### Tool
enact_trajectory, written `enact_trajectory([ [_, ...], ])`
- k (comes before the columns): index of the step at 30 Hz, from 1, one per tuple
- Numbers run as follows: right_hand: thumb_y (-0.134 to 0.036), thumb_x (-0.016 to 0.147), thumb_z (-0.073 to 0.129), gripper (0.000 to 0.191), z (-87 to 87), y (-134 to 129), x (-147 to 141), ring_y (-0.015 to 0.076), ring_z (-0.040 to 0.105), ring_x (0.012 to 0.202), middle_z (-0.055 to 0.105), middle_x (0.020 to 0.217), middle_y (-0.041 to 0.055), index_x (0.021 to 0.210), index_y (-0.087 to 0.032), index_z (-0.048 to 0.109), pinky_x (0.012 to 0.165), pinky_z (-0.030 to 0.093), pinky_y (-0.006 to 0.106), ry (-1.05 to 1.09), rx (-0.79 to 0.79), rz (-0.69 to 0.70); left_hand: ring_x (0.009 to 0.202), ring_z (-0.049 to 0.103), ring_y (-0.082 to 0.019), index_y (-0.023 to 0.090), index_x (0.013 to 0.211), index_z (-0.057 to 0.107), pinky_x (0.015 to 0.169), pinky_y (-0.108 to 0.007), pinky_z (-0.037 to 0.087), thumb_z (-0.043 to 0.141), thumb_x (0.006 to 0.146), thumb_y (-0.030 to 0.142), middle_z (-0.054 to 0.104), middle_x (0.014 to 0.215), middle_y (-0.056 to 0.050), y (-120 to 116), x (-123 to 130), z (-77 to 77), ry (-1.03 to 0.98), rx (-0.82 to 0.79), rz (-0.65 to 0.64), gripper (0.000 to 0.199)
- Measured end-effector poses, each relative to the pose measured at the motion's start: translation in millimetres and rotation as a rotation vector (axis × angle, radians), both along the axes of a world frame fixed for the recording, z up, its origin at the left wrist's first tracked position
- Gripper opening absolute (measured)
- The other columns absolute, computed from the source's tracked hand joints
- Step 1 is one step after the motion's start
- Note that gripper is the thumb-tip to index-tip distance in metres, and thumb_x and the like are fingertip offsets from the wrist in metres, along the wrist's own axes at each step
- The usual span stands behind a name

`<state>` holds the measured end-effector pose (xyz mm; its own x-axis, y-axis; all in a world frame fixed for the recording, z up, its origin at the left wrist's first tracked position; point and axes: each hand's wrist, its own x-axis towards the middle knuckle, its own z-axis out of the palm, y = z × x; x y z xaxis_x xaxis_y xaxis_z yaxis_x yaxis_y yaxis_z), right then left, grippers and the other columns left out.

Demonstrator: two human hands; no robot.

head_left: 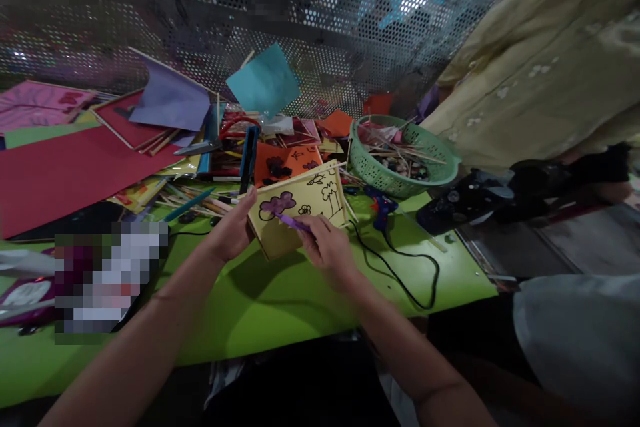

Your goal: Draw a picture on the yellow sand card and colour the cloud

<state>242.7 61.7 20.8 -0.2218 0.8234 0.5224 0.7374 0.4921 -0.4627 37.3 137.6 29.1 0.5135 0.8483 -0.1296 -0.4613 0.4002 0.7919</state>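
My left hand (pixel 234 230) grips the left edge of a small yellow paper panel (pixel 275 237), keeping it tilted up above the green table. Thin sticks run along the panel's edges, and black line drawings of a cloud, a flower, a tree and a bird cover it. Between the fingers of my right hand (pixel 325 240) is a purple marker (pixel 295 221), its tip by the cloud. That cloud (pixel 278 204) is largely coloured purple. An orange panel with dark drawings (pixel 287 163) lies right behind the yellow one.
A green basket (pixel 405 180) holds sticks and small pieces. Beside it lies a blue glue gun (pixel 383 205) with a black cord looping across the green table (pixel 240 320). Scissors (pixel 200 147), red paper (pixel 75 170) and loose sticks crowd the left. A person's pale clothing (pixel 530 80) is at right.
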Motion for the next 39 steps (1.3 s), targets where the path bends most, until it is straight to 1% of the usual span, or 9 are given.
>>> enact_trajectory([
  [6, -0.029, 0.108, 0.047, 0.024, 0.0, -0.1, 0.0, 0.0230, 0.072, 0.090, 0.076, 0.106, 0.0109, 0.121, -0.021, 0.065, 0.076, 0.056, 0.034, -0.001, 0.007, 0.012, 0.123, 0.072, -0.031, 0.015, 0.127, 0.073, 0.113, -0.043, 0.054, 0.057, 0.099, 0.059, 0.079, 0.124, -0.014, 0.6, -1.7, -4.6, 0.043, -0.037, 0.052, 0.055],
  [10, -0.029, 0.107, 0.048, 0.023, 1.4, -0.8, 0.5, 0.0222, 0.071, 0.086, 0.076, 0.104, 0.0100, 0.120, -0.021, 0.066, 0.072, 0.055, 0.032, 0.000, 0.010, 0.015, 0.125, 0.071, -0.032, 0.015, 0.128, 0.073, 0.114, -0.045, 0.052, 0.058, 0.098, 0.060, 0.079, 0.124, -0.014, 0.4, -1.5, -3.5, 0.041, -0.031, 0.044, 0.057],
  [14, -0.030, 0.108, 0.048, 0.024, 0.6, -0.6, 1.3, 0.0226, 0.072, 0.090, 0.076, 0.105, 0.0106, 0.121, -0.021, 0.066, 0.075, 0.056, 0.033, -0.004, 0.005, 0.026, 0.124, 0.071, -0.033, 0.014, 0.128, 0.072, 0.114, -0.047, 0.052, 0.058, 0.098, 0.059, 0.080, 0.123, -0.015, 1.3, -2.2, -3.3, 0.022, -0.018, 0.038, 0.056],
  [22, -0.029, 0.107, 0.048, 0.025, 1.3, -0.5, 1.9, 0.0224, 0.072, 0.090, 0.076, 0.105, 0.0106, 0.122, -0.022, 0.066, 0.077, 0.056, 0.033, -0.012, -0.008, 0.016, 0.129, 0.068, -0.034, 0.013, 0.139, 0.066, 0.116, -0.049, 0.050, 0.058, 0.098, 0.058, 0.076, 0.130, -0.016, -0.5, -1.8, -0.4, 0.015, -0.013, 0.032, 0.061],
  [25, -0.028, 0.107, 0.048, 0.025, 2.0, -0.7, 1.8, 0.0229, 0.072, 0.092, 0.076, 0.107, 0.0114, 0.123, -0.021, 0.067, 0.078, 0.057, 0.034, -0.002, 0.001, 0.018, 0.131, 0.066, -0.035, 0.014, 0.138, 0.067, 0.117, -0.048, 0.050, 0.060, 0.098, 0.057, 0.075, 0.133, -0.016, -1.1, -0.7, 2.6, 0.012, -0.012, 0.019, 0.059],
  [28, -0.029, 0.107, 0.049, 0.025, 2.5, -1.1, 1.9, 0.0228, 0.072, 0.089, 0.076, 0.105, 0.0107, 0.121, -0.021, 0.067, 0.075, 0.057, 0.034, -0.009, -0.009, 0.029, 0.133, 0.065, -0.035, 0.015, 0.135, 0.068, 0.117, -0.049, 0.049, 0.061, 0.097, 0.057, 0.074, 0.134, -0.015, -1.1, -0.8, 3.5, 0.007, -0.016, 0.014, 0.057],
  [31, -0.029, 0.107, 0.049, 0.025, 3.0, -1.3, 2.0, 0.0223, 0.072, 0.091, 0.076, 0.106, 0.0099, 0.123, -0.022, 0.067, 0.076, 0.057, 0.033, -0.008, -0.033, 0.033, 0.134, 0.064, -0.036, 0.015, 0.134, 0.069, 0.118, -0.050, 0.049, 0.062, 0.096, 0.058, 0.074, 0.135, -0.016, -0.7, -1.3, 1.7, 0.023, -0.030, 0.035, 0.058],
  [35, -0.030, 0.108, 0.047, 0.026, 3.3, -0.6, 2.4, 0.0227, 0.072, 0.092, 0.077, 0.109, 0.0113, 0.123, -0.021, 0.066, 0.078, 0.057, 0.033, -0.016, 0.000, 0.010, 0.133, 0.064, -0.037, 0.013, 0.134, 0.069, 0.116, -0.049, 0.052, 0.064, 0.095, 0.059, 0.072, 0.137, -0.017, 0.2, -1.7, -1.7, 0.046, -0.035, 0.082, 0.061],
  [39, -0.030, 0.108, 0.046, 0.026, 3.3, -0.7, 3.5, 0.0237, 0.073, 0.094, 0.077, 0.110, 0.0119, 0.123, -0.020, 0.065, 0.080, 0.058, 0.035, -0.001, -0.001, 0.008, 0.134, 0.064, -0.037, 0.014, 0.135, 0.069, 0.114, -0.047, 0.053, 0.063, 0.096, 0.058, 0.072, 0.138, -0.017, 1.0, -3.0, -3.9, 0.046, -0.035, 0.072, 0.060],
])
